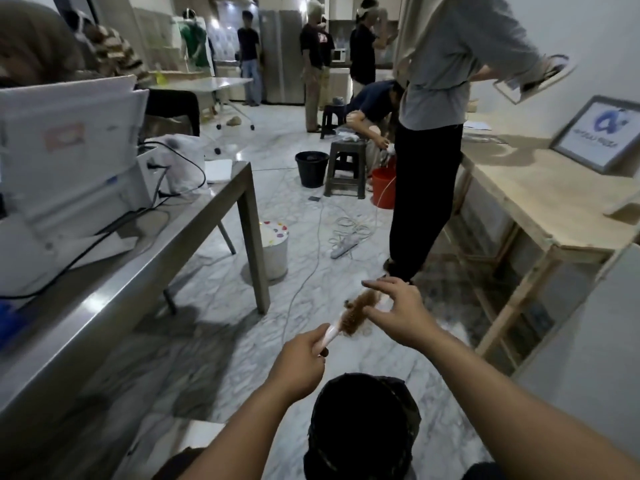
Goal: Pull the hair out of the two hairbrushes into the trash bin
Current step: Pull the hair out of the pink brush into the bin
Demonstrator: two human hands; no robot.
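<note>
we hold the hairbrush [341, 325] out in front of us over the marble floor [225, 358], with the left hand [299, 363] wrapped around its pale handle, fingers curled tight on it. the brush's long axis runs from that hand up and to the right, away from our body, so the bristled head sits at the far end, just beside the right hand [398, 311]. the right hand is spread, fingers loose and apart, reaching over the head; it touches or nearly touches the hair [358, 311], a brown tangled clump matted on the bristles, but blur keeps us from telling whether any strand is pinched yet. so the two hands are apart, one clamped on the handle, the other opened over the head. the right hand is plainly the nearer one to the hair, and we judge the pull should go along that same axis, off the tip and away from the left hand. the trash bin [362, 431], lined with a dark bag, stands on the floor directly below our forearms, nearer to us than the brush head, so the brush head looks to sit beyond the bin's mouth; loosened hair would need carrying back toward us before it is dropped. we see only one brush here; the second is not in view. a metal counter [145, 271] stands to our left.
</note>
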